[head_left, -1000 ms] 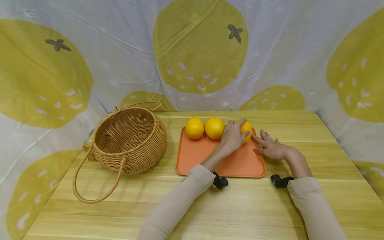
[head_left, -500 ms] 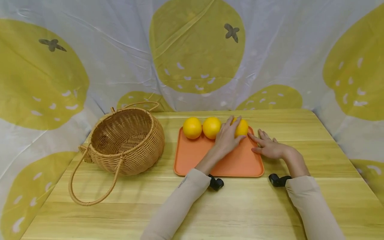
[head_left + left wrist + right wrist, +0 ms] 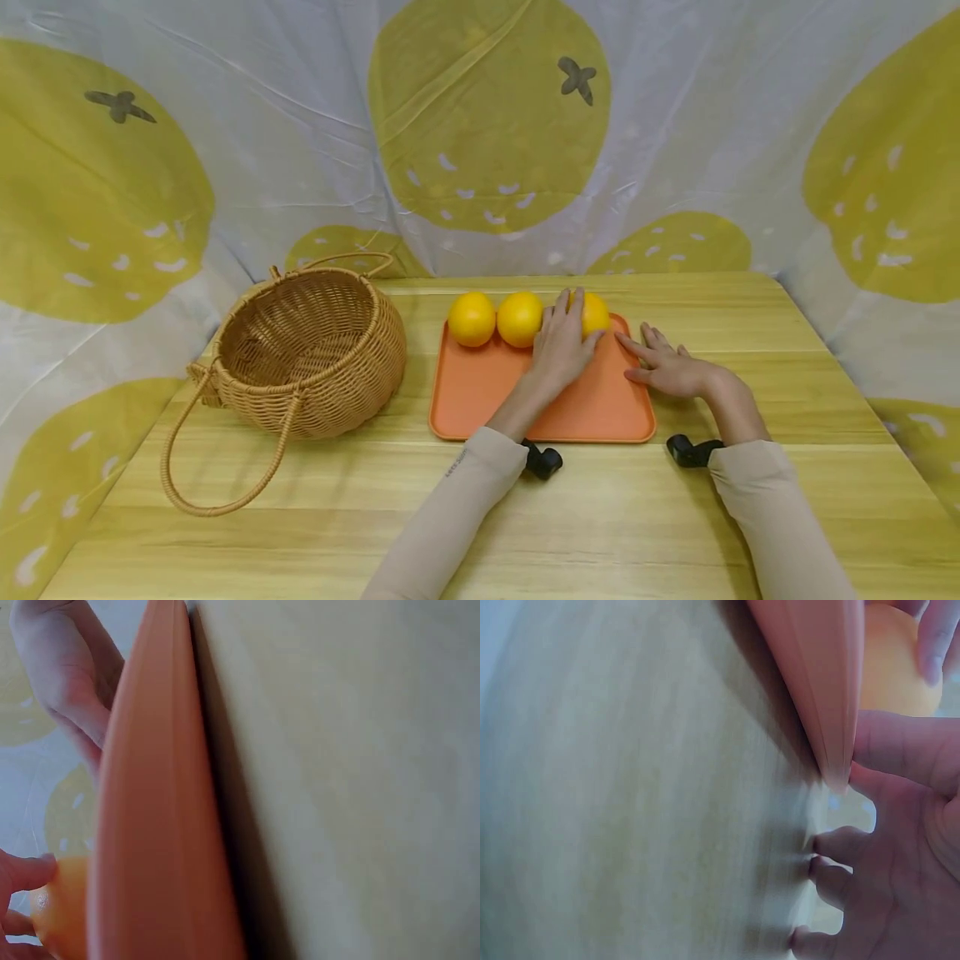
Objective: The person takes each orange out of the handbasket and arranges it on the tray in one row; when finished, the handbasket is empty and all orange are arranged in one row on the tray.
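Observation:
On the back of an orange-coloured tray (image 3: 480, 396) several oranges sit in a row: a left orange (image 3: 472, 318), a middle orange (image 3: 519, 318) and a right orange (image 3: 596, 315). My left hand (image 3: 558, 348) holds the right orange from its left and front, thumb and fingertips on its peel, and covers part of it. The gap to the middle orange is hidden behind the fingers. Beyond the tray's right edge, my right hand (image 3: 670, 371) rests with fingers spread and straight; in the right wrist view its thumb (image 3: 892, 742) touches the tray rim (image 3: 836, 697).
A wicker basket (image 3: 352, 379) stands left of the tray, one handle (image 3: 217, 510) folded down toward the front, the other leaning at the back. A curtain (image 3: 675, 133) printed with yellow fruit hangs behind the wooden table (image 3: 600, 525).
My left hand has slid left, and the right orange has shifted slightly left toward the middle one. My right hand stays by the tray edge. The head view has turned a little.

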Demonstrator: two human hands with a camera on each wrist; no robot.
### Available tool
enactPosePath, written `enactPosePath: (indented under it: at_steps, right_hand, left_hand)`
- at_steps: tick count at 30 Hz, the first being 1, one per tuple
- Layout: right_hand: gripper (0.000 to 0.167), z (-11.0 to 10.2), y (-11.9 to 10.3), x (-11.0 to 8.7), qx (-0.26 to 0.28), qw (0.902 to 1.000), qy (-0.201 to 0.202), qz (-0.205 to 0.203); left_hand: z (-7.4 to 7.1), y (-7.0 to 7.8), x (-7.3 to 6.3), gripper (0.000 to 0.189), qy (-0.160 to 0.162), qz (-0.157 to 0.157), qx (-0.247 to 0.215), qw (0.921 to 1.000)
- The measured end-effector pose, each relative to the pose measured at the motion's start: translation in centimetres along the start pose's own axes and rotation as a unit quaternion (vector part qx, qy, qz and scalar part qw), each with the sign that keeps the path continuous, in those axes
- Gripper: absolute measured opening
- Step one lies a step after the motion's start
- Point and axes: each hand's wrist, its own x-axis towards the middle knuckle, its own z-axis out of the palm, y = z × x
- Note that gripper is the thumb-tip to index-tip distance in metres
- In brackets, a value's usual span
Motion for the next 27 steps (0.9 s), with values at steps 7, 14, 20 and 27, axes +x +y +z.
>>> enactPosePath:
  at_steps: [7,14,20,27]
  right_hand:
    - [0.073,-0.06,-0.09,0.10,-0.003,1.0000,0.001,0.001]
    - [0.073,0.03,-0.03,0.01,-0.001,1.0000,0.001,0.003]
    - [0.073,0.03,0.08,0.01,-0.005,1.0000,0.001,0.002]
    - [0.074,0.04,0.13,0.04,-0.003,1.0000,0.001,0.000]
  left_hand:
    - [-0.43,-0.75,0.37,0.061,0.017,0.003,-0.015,0.9997]
    - [-0.35,-0.69,0.11,0.056,0.021,0.009,-0.021,0.9995]
    - [-0.46,-0.60,-0.01,0.057,0.041,0.011,-0.010,0.9991]
    - [-0.53,-0.76,0.01,0.057,0.034,0.015,-0.008,0.9993]
